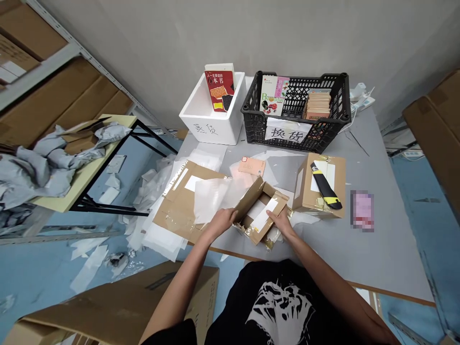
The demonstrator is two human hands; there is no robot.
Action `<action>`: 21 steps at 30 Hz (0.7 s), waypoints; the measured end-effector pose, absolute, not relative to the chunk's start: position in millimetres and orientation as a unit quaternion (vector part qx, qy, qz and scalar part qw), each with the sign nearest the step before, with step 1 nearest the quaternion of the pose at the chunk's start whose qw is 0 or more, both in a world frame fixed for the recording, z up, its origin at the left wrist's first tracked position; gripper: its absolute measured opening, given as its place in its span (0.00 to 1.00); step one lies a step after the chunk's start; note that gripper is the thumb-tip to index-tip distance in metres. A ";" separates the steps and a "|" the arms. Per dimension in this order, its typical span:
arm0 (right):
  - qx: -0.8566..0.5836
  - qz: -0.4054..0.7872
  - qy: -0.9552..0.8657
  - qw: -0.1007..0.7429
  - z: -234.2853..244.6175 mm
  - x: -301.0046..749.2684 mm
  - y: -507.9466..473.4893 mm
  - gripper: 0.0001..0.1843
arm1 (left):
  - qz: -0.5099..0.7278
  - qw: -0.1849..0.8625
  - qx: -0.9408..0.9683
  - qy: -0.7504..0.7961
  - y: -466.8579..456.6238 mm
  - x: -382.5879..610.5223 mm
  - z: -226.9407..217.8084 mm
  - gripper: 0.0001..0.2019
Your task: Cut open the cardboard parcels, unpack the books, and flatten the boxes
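A small opened cardboard box (259, 211) with white labels and torn clear tape lies near the front edge of the grey table (381, 249). My left hand (222, 221) grips its raised left flap. My right hand (281, 222) holds the box's near right side, fingers curled on the cardboard. Whatever is inside the box cannot be made out. Beside the left hand lie a flattened cardboard sheet (179, 206) and clear plastic film (212, 194).
A sealed carton (309, 191) with a yellow-black utility knife (325, 186) on top sits to the right. Behind stand a black crate (296, 112) of books and a white foam box (212, 117) with a red book. Plastic scraps litter the floor; cartons stand below left.
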State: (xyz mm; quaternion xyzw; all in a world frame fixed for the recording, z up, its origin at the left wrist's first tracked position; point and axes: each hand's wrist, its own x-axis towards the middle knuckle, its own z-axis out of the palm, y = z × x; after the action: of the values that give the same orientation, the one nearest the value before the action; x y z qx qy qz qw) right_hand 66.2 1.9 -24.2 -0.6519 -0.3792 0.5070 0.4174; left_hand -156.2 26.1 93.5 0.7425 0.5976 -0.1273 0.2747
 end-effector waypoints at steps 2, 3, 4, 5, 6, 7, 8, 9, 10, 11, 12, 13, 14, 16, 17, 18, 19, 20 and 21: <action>-0.674 0.485 -0.387 0.402 -11.4 64.2 3.8 0.54 | -0.108 0.269 0.731 0.618 20.3 -151.5 101.7 0.18; -0.690 0.466 -0.394 0.390 -2.4 62.5 3.9 0.59 | -0.103 0.255 0.727 0.629 15.3 -147.5 107.0 0.18; -0.705 0.446 -0.406 0.374 8.2 60.3 3.3 0.62 | -0.098 0.238 0.724 0.640 9.3 -142.4 113.0 0.18; -0.718 0.424 -0.422 0.356 20.3 57.6 2.2 0.65 | -0.094 0.223 0.718 0.653 2.8 -136.6 119.5 0.17; -0.726 0.404 -0.444 0.335 33.2 54.3 0.6 0.67 | -0.089 0.213 0.711 0.665 -3.9 -130.3 126.0 0.17; -0.728 0.386 -0.472 0.314 46.3 50.6 -1.1 0.67 | -0.080 0.207 0.703 0.676 -10.3 -123.8 132.2 0.17; -0.726 0.367 -0.503 0.292 58.8 46.7 -2.6 0.66 | -0.068 0.203 0.693 0.688 -16.0 -117.6 137.7 0.17; -0.721 0.345 -0.537 0.270 69.9 42.9 -3.6 0.66 | -0.048 0.201 0.684 0.699 -20.9 -112.0 142.2 0.17; -0.716 0.319 -0.568 0.250 79.3 39.7 -3.8 0.64 | -0.022 0.203 0.675 0.709 -25.1 -107.4 145.5 0.17; -0.713 0.290 -0.596 0.231 86.6 37.4 -3.1 0.62 | 0.011 0.209 0.666 0.716 -28.6 -103.9 147.3 0.17; -0.709 0.261 -0.618 0.215 91.9 36.4 -1.3 0.59 | 0.048 0.221 0.657 0.720 -31.9 -101.5 147.7 0.17; -0.705 0.235 -0.637 0.204 95.4 36.9 1.3 0.55 | 0.086 0.236 0.646 0.721 -35.3 -100.1 146.8 0.18; -0.697 0.214 -0.655 0.197 97.5 39.0 4.8 0.52 | 0.125 0.257 0.631 0.721 -39.1 -99.3 144.8 0.18; -0.656 0.191 -0.705 0.192 99.0 47.1 13.0 0.47 | 0.201 0.307 0.587 0.721 -49.2 -97.6 138.0 0.19; -0.622 0.185 -0.737 0.191 98.7 52.5 17.3 0.45 | 0.239 0.334 0.558 0.721 -55.4 -95.9 133.3 0.20; -0.584 0.179 -0.769 0.187 97.8 58.2 21.4 0.44 | 0.277 0.358 0.525 0.721 -62.2 -93.1 127.8 0.20; -0.546 0.175 -0.799 0.181 96.1 64.0 25.1 0.42 | 0.312 0.379 0.490 0.721 -69.2 -89.3 121.3 0.21; -0.513 0.172 -0.823 0.173 93.5 69.3 28.4 0.41 | 0.339 0.397 0.458 0.720 -76.1 -84.6 114.1 0.23; -0.487 0.171 -0.841 0.162 89.8 74.1 31.3 0.40 | 0.353 0.412 0.432 0.720 -82.4 -79.5 106.3 0.24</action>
State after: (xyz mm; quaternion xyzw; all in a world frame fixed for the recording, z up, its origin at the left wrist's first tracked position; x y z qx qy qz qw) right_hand 74.1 31.3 89.8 -0.4868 -0.8411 0.1707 0.1624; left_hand -79.5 -82.4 106.3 0.4321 0.7202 0.3528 0.4124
